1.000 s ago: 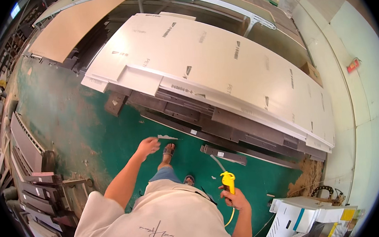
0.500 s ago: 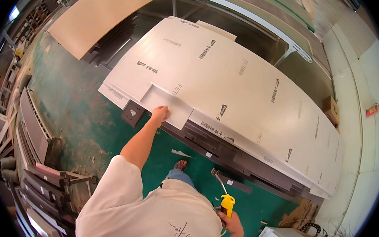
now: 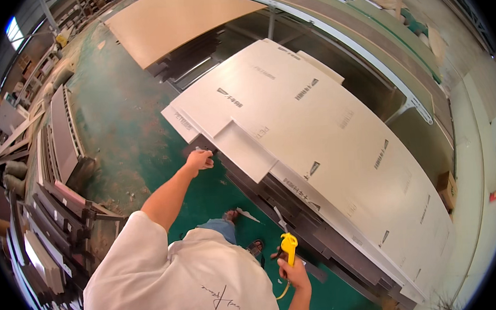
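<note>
My right hand (image 3: 294, 274) grips a yellow air blow gun (image 3: 289, 247), its thin metal nozzle angled up toward the stack's near edge. A pale hose hangs below the grip. My left hand (image 3: 199, 160) hovers beside the near-left corner of a stack of white printed panels (image 3: 315, 134), its fingers curled together. A small greyish bit shows at the fingertips, too small to name. Just right of that hand is a smaller pale rectangular piece (image 3: 245, 149) at the stack's notched edge. Dark brown boards (image 3: 309, 222) lie under the white panels.
A tan sheet (image 3: 183, 20) lies on another stack at the far left. Dark boards (image 3: 52, 207) stand in piles along the left. A metal rail (image 3: 367, 57) runs behind the panels. A cardboard box (image 3: 446, 190) sits at the right by the wall. Scraps lie on the green floor (image 3: 127, 134).
My left hand has moved off the pale piece to the left, clear of the stack's edge. The blow gun has risen toward the boards. The view has shifted, and both feet now show.
</note>
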Demonstrator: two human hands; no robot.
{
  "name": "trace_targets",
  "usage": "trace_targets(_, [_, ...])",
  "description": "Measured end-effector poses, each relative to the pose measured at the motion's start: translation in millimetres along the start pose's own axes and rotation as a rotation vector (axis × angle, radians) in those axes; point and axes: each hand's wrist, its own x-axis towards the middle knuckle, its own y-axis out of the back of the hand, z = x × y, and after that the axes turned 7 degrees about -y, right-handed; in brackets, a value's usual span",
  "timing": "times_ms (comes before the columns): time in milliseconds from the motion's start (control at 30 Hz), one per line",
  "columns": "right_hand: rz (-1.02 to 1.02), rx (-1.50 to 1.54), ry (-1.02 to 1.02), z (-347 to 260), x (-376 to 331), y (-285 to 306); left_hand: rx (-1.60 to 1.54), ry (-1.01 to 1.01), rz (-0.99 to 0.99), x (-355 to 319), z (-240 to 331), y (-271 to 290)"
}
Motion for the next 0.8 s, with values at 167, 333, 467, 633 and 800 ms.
trace_targets(167, [0.246,-0.253,0.208,-4.2,106.3,-47.4,0.518,-0.196,0.198,78.7,9.0,93.0])
trace_targets(333, [0.428,-0.133,0.218,-51.7,231.0,-142.5,0.811,-0.409,0.324,181.9,39.5,152.9])
trace_targets(467, [0.404,0.001,0.086,-126.2,344.3,-233.6,0.876,-0.612,0.211,254.8,48.6,181.3])
trace_targets(633, [0.661,0.109,0.169,-188.4,451.2,-300.9,0.837,-0.594,-0.016,296.9,75.7,181.8])
trace_targets(800, [0.706,0.514,-0.029,-221.1,493.0,-341.0,0.803,-0.609,-0.027,313.6,79.3,191.5])
